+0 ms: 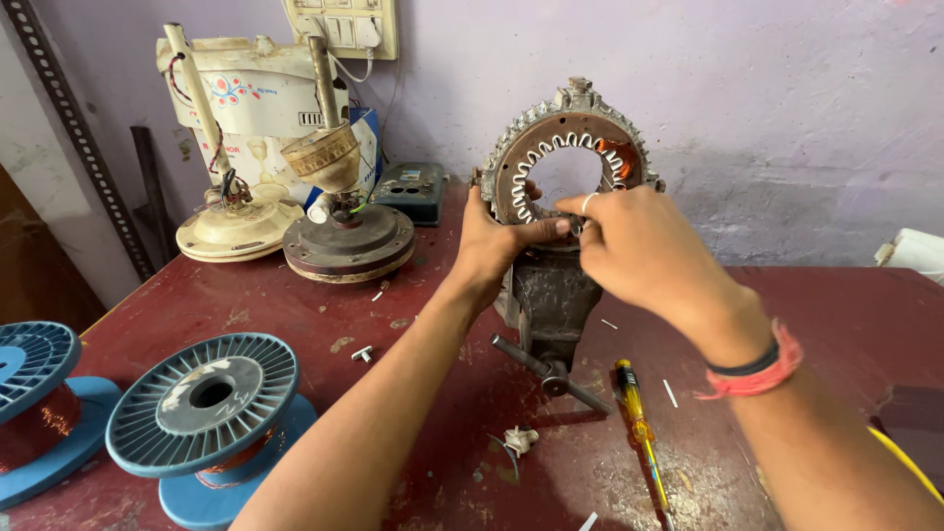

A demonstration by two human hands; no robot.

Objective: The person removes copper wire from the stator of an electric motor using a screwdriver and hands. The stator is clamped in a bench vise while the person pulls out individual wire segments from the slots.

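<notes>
Gripping the vise-clamped motor stator (570,162), the left hand (492,246) steadies its rim while the right hand (634,246) pinches something unseen; sharp slot edges could nick fingers or winding wire.

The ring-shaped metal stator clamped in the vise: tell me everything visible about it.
The ring-shaped metal stator stands upright on edge, its lower part clamped in the dark bench vise. Its rusty brown ring has a toothed outer rim and white-lined slots around the open centre. Copper-coloured winding fills a few slots at upper right. The left hand grips its lower left edge, thumb across the front; the right hand works at its lower inner edge.
</notes>
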